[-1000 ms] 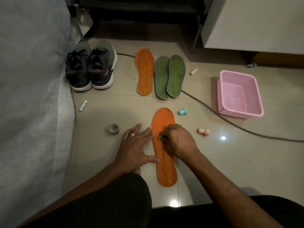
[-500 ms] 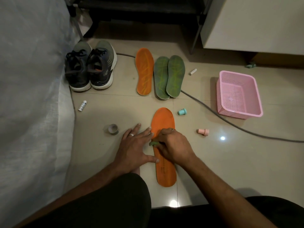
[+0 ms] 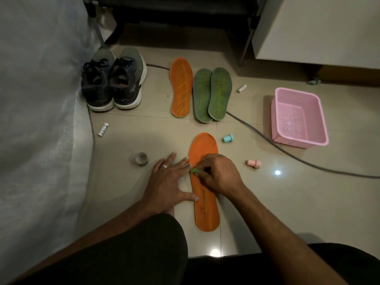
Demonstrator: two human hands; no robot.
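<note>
An orange insole [image 3: 205, 210] lies lengthwise on the tiled floor in front of me. My left hand [image 3: 168, 182] rests flat on the floor beside its left edge, fingers spread, fingertips and thumb touching the insole. My right hand [image 3: 218, 174] sits over the middle of the insole and pinches a small green object [image 3: 194, 171] against its surface. Most of the green object is hidden by my fingers.
Farther back lie another orange insole [image 3: 181, 89], two green insoles [image 3: 211, 93] and a pair of dark sneakers [image 3: 113, 83]. A pink basket [image 3: 298, 118], a teal cap [image 3: 227, 138], a pink cap [image 3: 254, 163], a tape roll [image 3: 141, 159], two small tubes and a grey cable [image 3: 287, 153] surround the spot. A white-covered bed borders the left.
My right hand with the green object slid slightly left and toward me across the insole, then back up a little. The left hand stayed in place.
</note>
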